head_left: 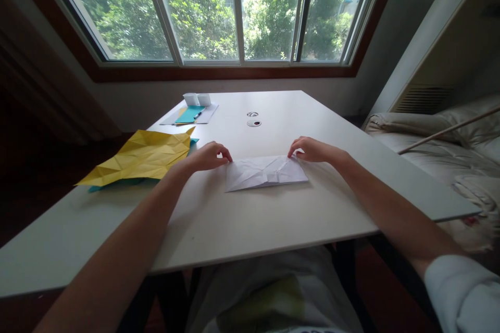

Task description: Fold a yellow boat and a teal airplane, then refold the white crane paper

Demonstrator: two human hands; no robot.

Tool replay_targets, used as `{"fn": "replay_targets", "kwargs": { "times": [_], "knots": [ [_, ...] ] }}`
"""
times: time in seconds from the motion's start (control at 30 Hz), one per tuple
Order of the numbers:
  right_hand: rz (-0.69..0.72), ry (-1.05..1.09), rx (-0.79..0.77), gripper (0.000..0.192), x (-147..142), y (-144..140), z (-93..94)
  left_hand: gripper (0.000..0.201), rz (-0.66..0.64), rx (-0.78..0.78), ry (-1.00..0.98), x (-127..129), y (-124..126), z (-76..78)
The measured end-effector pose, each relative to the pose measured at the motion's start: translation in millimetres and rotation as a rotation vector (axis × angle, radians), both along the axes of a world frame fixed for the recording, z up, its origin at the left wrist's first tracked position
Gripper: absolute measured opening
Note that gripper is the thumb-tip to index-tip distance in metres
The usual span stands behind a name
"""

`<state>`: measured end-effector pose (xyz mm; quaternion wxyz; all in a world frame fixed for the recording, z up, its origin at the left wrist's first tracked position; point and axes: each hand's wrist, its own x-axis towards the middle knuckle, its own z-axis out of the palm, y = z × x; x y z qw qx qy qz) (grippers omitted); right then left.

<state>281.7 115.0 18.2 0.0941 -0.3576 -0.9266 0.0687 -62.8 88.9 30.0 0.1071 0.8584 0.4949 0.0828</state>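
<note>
A folded sheet of white paper [253, 173] lies on the white table in front of me, with crease lines meeting near its middle. My left hand [211, 156] pinches its far left corner between thumb and fingers. At the far right corner, my right hand [310, 149] does the same, fingertips bent down onto the paper's edge. The near edge of the paper is untouched and seems slightly raised around the middle.
Left of my left forearm lies a creased yellow sheet [146, 156] over a teal sheet [96, 188]. Farther back are white paper cups or boxes [190, 99], a teal sheet [190, 114] and a marker [198, 114]. Round cable-hole covers [253, 123] sit in the tabletop [234, 234].
</note>
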Motion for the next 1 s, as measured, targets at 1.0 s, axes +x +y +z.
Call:
{"fn": "replay_targets", "kwargs": {
  "times": [1.0],
  "knots": [
    [-0.11,-0.192,0.009,0.048,-55,-42,0.8,0.068,-0.077,-0.079,0.275,76,-49,-6.2]
  ]
}}
